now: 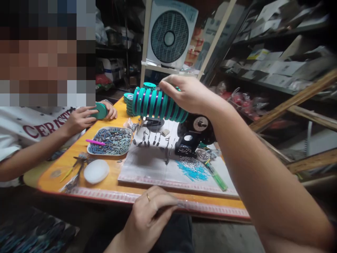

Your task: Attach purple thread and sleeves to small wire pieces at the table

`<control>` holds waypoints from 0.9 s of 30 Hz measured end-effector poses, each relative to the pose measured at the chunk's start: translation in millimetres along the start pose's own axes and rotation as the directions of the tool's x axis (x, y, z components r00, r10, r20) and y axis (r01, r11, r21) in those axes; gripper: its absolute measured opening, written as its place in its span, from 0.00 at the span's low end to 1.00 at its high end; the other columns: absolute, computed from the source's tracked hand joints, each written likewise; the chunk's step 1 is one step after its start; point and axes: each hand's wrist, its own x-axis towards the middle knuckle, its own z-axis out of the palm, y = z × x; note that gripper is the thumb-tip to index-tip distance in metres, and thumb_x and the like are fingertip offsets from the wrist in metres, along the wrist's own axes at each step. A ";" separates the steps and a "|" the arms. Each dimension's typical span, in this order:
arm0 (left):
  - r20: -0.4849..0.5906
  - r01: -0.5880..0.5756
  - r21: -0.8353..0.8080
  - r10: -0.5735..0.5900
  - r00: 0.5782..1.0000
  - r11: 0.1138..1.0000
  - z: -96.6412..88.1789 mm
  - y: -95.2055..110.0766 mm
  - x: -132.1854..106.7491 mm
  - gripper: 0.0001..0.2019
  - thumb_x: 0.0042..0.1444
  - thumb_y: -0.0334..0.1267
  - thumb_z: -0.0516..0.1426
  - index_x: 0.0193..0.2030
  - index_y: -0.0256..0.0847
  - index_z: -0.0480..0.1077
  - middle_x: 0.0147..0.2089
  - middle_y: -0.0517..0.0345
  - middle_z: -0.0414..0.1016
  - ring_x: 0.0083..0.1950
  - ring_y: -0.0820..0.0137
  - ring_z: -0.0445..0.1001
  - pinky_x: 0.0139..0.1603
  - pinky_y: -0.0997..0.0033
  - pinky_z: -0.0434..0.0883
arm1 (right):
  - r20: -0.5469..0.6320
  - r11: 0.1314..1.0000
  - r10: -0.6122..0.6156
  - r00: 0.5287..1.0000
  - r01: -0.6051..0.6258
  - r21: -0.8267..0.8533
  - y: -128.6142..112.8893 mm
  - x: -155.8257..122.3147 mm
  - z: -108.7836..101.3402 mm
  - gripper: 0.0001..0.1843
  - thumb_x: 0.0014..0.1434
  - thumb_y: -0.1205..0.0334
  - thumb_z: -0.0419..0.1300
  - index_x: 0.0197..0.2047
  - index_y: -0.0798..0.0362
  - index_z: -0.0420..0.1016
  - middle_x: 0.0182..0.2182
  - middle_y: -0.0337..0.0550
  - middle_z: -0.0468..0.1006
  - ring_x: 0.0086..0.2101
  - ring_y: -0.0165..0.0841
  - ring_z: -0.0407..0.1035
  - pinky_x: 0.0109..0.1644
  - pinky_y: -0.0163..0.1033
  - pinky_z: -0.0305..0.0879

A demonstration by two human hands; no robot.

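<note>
My right hand (188, 93) reaches forward and lies over the top of a row of teal spools (155, 103) wound with purple line, fingers curved on them. The spools sit on a black winding machine (195, 133). Thin lines with small weights (152, 140) hang down from the spools above a grey mat (158, 165). My left hand (151, 218) rests at the near table edge, fingers pinched on something thin that I cannot make out; a ring is on one finger.
A person at the left holds a teal spool (100, 110) in both hands. On the orange table (116, 193) lie a tray of small blue-grey pieces (110, 141), a pink tool (94, 142), a white lid (96, 171), pliers (75, 168), blue tubes (192, 172), a green lighter (217, 177). A box fan (170, 35) stands behind.
</note>
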 end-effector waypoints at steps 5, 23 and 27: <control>0.000 -0.048 -0.025 0.048 0.999 0.999 -2.4 5.1 3.6 0.10 0.62 0.21 0.57 0.47 0.36 0.72 0.34 0.51 0.77 0.36 0.68 0.76 0.37 0.71 0.76 | 0.155 0.982 0.175 0.972 -0.160 -0.105 7.3 28.0 19.4 0.35 0.82 0.48 0.41 0.38 0.61 0.80 0.31 0.43 0.75 0.37 0.39 0.76 0.44 0.42 0.70; -0.077 0.379 -0.009 -0.378 0.923 0.926 0.8 -2.4 -13.1 0.04 0.63 0.33 0.59 0.37 0.44 0.73 0.32 0.60 0.75 0.33 0.72 0.77 0.30 0.82 0.74 | 0.329 0.959 0.199 0.923 -0.253 0.129 52.4 -190.9 -4.7 0.07 0.65 0.68 0.64 0.35 0.51 0.82 0.29 0.39 0.77 0.29 0.34 0.72 0.33 0.35 0.66; -0.049 0.383 0.063 -0.380 0.924 0.922 1.4 -3.5 -14.6 0.03 0.63 0.35 0.60 0.36 0.44 0.73 0.32 0.60 0.75 0.31 0.72 0.76 0.27 0.82 0.72 | 0.329 0.932 0.354 0.875 -0.360 -0.045 72.3 -201.4 44.2 0.04 0.64 0.73 0.67 0.37 0.56 0.80 0.35 0.42 0.77 0.36 0.37 0.74 0.41 0.39 0.71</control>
